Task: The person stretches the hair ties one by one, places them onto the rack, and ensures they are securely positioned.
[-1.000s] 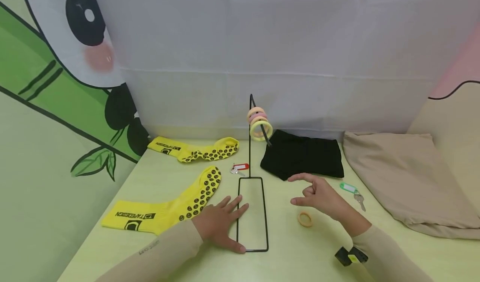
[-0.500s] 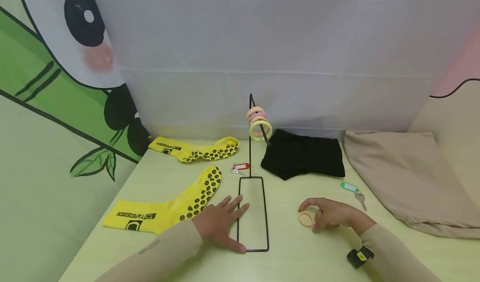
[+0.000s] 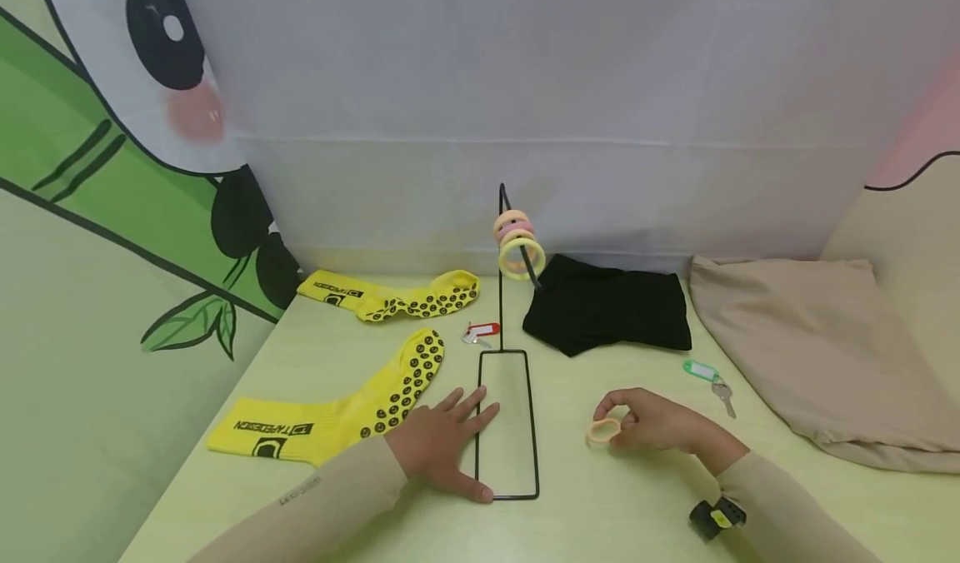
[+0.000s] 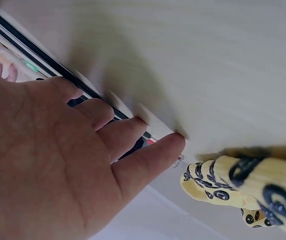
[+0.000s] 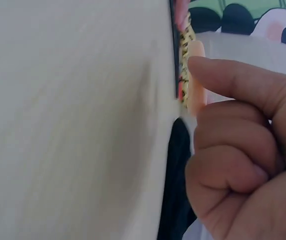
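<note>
My right hand [image 3: 652, 420] pinches a pale orange ring [image 3: 603, 431] between thumb and forefinger, just over the table. In the right wrist view the same ring [image 5: 196, 80] shows edge-on beside the curled fingers. My left hand [image 3: 442, 442] lies with spread, straight fingers across the left side of the black wire stand's rectangular base [image 3: 533, 430]. Seen from the left wrist, the palm and fingers [image 4: 152, 160] reach over the dark rod. From the stand's top arm hang several rings [image 3: 517, 242] in yellow, pink and orange.
Two yellow socks [image 3: 322, 425] with black dots lie at the left. A red-tagged key [image 3: 480, 331] sits behind the base, a green-tagged key [image 3: 711, 380] to the right. Folded black cloth [image 3: 607, 309] and beige cloth [image 3: 795, 346] lie along the back and right.
My right hand came down to the ring on the table, took it between thumb and forefinger, and moved it slightly left and up. The left hand stayed on the base.
</note>
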The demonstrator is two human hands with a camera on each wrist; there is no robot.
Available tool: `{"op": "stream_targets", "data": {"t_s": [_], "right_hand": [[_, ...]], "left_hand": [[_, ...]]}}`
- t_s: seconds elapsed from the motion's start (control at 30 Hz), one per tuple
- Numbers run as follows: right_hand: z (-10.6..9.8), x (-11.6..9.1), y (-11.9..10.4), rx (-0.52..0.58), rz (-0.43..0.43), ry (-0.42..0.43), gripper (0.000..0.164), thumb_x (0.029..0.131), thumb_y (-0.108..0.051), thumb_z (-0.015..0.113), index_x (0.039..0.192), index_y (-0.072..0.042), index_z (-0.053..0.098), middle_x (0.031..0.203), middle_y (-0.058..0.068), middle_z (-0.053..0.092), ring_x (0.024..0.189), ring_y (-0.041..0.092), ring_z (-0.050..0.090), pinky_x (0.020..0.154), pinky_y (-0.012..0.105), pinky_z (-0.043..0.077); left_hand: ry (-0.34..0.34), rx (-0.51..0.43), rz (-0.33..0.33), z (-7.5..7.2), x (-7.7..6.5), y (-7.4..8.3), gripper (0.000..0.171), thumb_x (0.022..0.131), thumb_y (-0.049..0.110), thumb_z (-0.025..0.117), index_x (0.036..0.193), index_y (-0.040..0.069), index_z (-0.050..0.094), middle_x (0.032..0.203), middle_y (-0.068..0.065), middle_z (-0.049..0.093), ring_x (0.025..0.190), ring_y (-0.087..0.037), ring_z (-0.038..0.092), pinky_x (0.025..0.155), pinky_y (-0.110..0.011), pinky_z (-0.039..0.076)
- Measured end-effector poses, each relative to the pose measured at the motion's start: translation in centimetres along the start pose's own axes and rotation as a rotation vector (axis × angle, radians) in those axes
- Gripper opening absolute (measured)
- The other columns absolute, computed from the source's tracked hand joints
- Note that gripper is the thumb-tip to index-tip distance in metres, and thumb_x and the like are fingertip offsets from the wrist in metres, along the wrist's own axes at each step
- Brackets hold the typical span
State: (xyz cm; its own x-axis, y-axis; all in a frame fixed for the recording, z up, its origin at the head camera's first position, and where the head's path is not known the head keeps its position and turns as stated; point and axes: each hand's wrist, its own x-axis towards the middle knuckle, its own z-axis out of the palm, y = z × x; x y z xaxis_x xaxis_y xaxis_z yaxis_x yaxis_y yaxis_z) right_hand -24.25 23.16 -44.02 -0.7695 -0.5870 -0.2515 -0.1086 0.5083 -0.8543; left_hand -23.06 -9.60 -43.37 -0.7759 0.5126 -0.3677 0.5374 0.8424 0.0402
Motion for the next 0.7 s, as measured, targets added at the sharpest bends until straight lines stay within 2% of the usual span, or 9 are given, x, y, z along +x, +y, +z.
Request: {"op": "stream_targets", "data": {"t_s": [0.3, 0.5, 0.6, 0.7], "right_hand": [[1.1, -0.9, -5.7, -0.015, -0.135, -0.012, 0.028, 0.084, -0.010, 0.065, 0.109, -0.006, 0.055, 0.051, -0.007, 0.019, 0.045, 0.005, 0.016, 0.044, 0.020, 0.023], [1.1, -2.1, -9.8, -0.054, -0.235, 0.016, 0.026, 0.084, -0.013, 0.067, 0.107, -0.010, 0.056, 0.050, -0.007, 0.019, 0.044, 0.003, 0.019, 0.044, 0.019, 0.027], [1.0, -2.9, -11.9, -0.063, -0.314, 0.051, 0.026, 0.084, -0.013, 0.067, 0.107, -0.008, 0.056, 0.050, -0.003, 0.018, 0.044, 0.002, 0.021, 0.047, 0.019, 0.033], [1.1, -3.8, -13.6, -0.064, -0.443, 0.117, 0.025, 0.084, -0.010, 0.067, 0.106, -0.006, 0.055, 0.050, 0.002, 0.016, 0.043, 0.005, 0.019, 0.049, 0.019, 0.037]], "left_hand": [[-0.005, 0.000, -0.003, -0.2, -0.2, 0.1, 0.110, 0.058, 0.088, 0.048, 0.148, 0.036, 0.011, 0.157, 0.004, 0.003, 0.144, -0.029, 0.012, 0.100, -0.060, 0.035], [0.016, 0.012, 0.004, -0.1, -0.2, 0.2, 0.111, 0.059, 0.088, 0.048, 0.149, 0.034, 0.013, 0.157, 0.003, 0.006, 0.143, -0.030, 0.014, 0.098, -0.060, 0.036], [0.024, 0.019, 0.007, -0.1, -0.2, 0.1, 0.111, 0.059, 0.088, 0.048, 0.149, 0.034, 0.013, 0.157, 0.002, 0.006, 0.143, -0.030, 0.015, 0.097, -0.059, 0.037], [0.019, 0.017, 0.007, 0.0, -0.2, 0.1, 0.110, 0.059, 0.088, 0.048, 0.149, 0.034, 0.013, 0.157, 0.003, 0.006, 0.143, -0.030, 0.015, 0.097, -0.059, 0.038]]}}
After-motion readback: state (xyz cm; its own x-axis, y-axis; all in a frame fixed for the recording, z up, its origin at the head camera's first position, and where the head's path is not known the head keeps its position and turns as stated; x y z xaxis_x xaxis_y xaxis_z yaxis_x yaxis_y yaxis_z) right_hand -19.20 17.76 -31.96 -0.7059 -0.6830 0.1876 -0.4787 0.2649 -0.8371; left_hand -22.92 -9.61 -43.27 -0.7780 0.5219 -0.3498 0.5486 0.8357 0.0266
